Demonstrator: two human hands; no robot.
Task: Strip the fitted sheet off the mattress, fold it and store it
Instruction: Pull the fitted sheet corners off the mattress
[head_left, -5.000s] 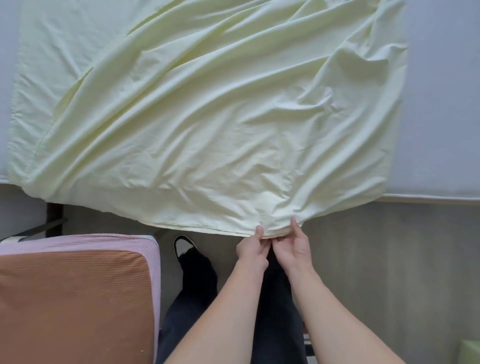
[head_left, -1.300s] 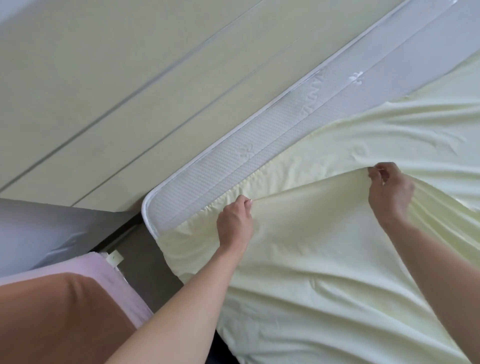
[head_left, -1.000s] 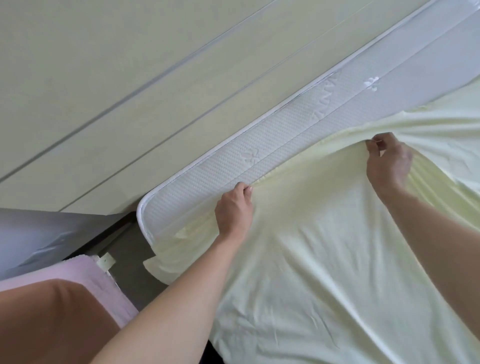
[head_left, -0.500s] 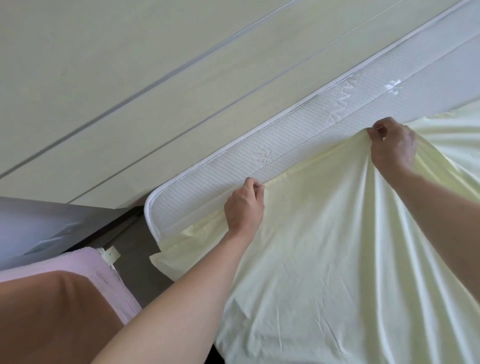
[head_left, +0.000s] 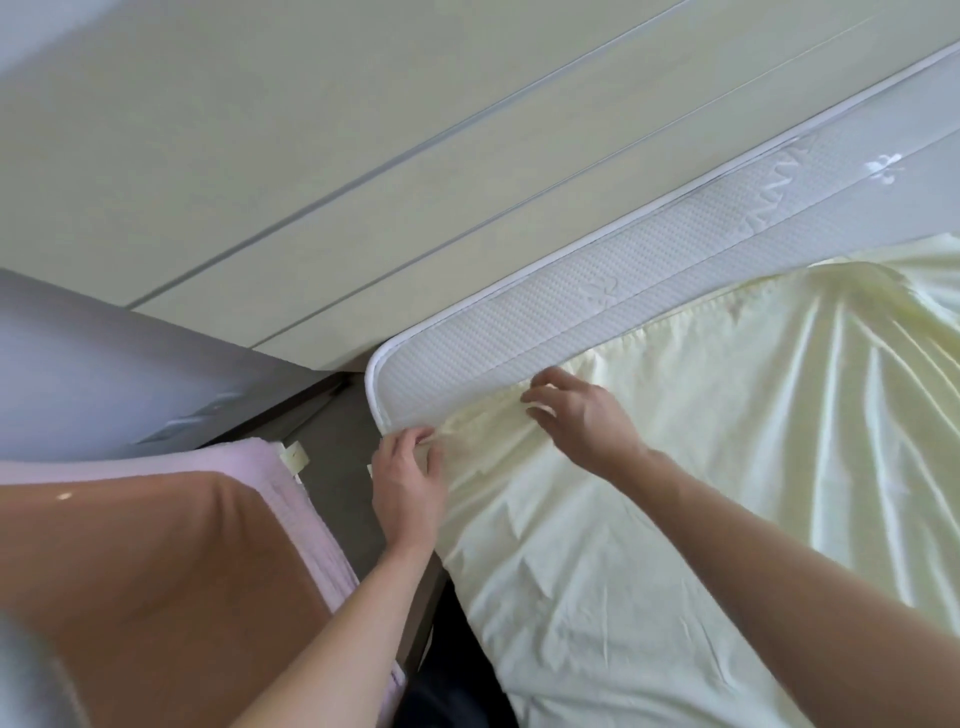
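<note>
Looking down from head height, a pale yellow fitted sheet (head_left: 675, 519) is seen spread loosely over a white quilted mattress (head_left: 519, 332), whose rounded corner serves as the landmark here. The sheet is already off that corner: a bare strip of mattress runs away from the corner along the far edge, and the gathered elastic hem lies just inside it.

The left hand (head_left: 408, 486) is held just below the corner, fingers curled onto the bunched sheet corner; a pinch seems to be made there, though the grip itself is partly hidden. The right hand (head_left: 582, 421) is placed a little further along the hem from the corner, fingers spread and open, resting on or just above the gathers without closing on them.

The stripping step is judged to be done, at least at this corner, and the folding step to be beginning. The next move calls for the elastic corner pocket to be found and held firmly by both hands, so that it can be lifted and brought to another corner.

Beside the corner, across a narrow gap of dark floor (head_left: 332, 415), a brown cushion with a pink edge (head_left: 156, 582) is seen. Beyond the corner a pale panelled wall (head_left: 311, 130) stands close against the mattress. Little room is left in that gap, and the slack, creased cloth may be hard to square up.
</note>
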